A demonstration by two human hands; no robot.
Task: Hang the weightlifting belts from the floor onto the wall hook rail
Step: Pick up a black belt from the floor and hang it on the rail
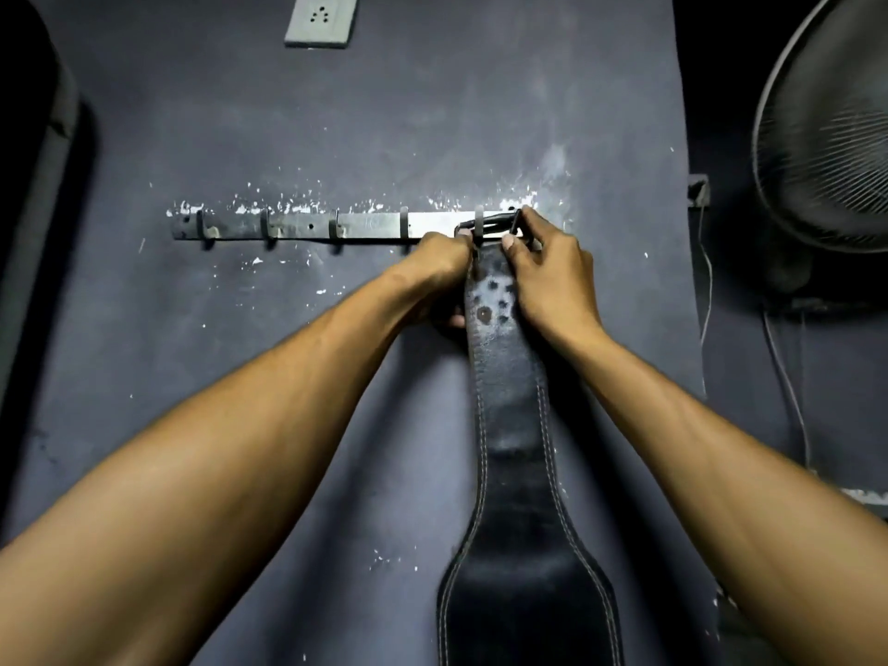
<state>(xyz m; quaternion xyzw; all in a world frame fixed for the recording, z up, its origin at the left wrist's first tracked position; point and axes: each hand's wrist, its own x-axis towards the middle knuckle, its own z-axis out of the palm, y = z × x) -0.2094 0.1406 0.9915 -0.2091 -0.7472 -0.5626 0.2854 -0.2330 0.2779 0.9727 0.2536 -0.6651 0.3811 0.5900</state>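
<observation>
Bare forearms reach up from both lower corners of the frame and meet at the middle right, against the dark wall (384, 113). Between them the belt (516, 449) hangs down the wall, black leather with pale stitching, wide at the bottom edge of the frame and narrowing upward to a worn, punched end. A fan (826, 132) fills the upper right corner, with thin cables trailing below it. The rail (298, 227), a metal strip with chipped paint around it, runs across the centre; its left hooks are bare. At its right end the belt's buckle (490, 225) sits over the last hook (479, 222). The right hand (552, 271) pinches the buckle, thumb in front and fingers behind its right side. The left hand (439, 266) is curled shut around the belt's left edge just below the buckle. A socket plate (321, 17) sits at the top, left of centre.
</observation>
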